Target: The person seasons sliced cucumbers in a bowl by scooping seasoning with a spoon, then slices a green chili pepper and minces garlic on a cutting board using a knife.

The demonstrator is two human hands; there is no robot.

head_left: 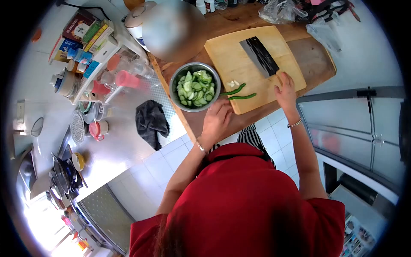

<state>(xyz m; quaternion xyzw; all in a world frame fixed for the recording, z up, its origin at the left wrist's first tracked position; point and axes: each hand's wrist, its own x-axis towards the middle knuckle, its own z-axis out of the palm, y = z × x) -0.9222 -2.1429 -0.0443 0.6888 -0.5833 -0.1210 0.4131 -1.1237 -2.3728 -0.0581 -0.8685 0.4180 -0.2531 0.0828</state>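
My left hand [216, 118] lies at the near-left edge of the wooden cutting board [231, 51], fingers loosely bent and slightly apart, with nothing visible in them. Just above it stands a metal bowl [173, 91] full of cucumber slices [196, 88]. Two green chili peppers [242, 97] lie on the board close to my left fingertips, beside a few pale garlic pieces [232, 84]. A dark-bladed cleaver [260, 55] rests flat on the board. At its lower right end, my right hand [287, 91] is closed around the handle, which the fingers mostly hide.
Left of the wooden table, a dark cloth [152, 122] hangs at the steel counter's edge [128, 150]. Cups and boxes crowd a white rack [105, 64]. A rice cooker [136, 21] and plastic bags [282, 12] stand at the back. A glass-panelled door [346, 115] is to the right.
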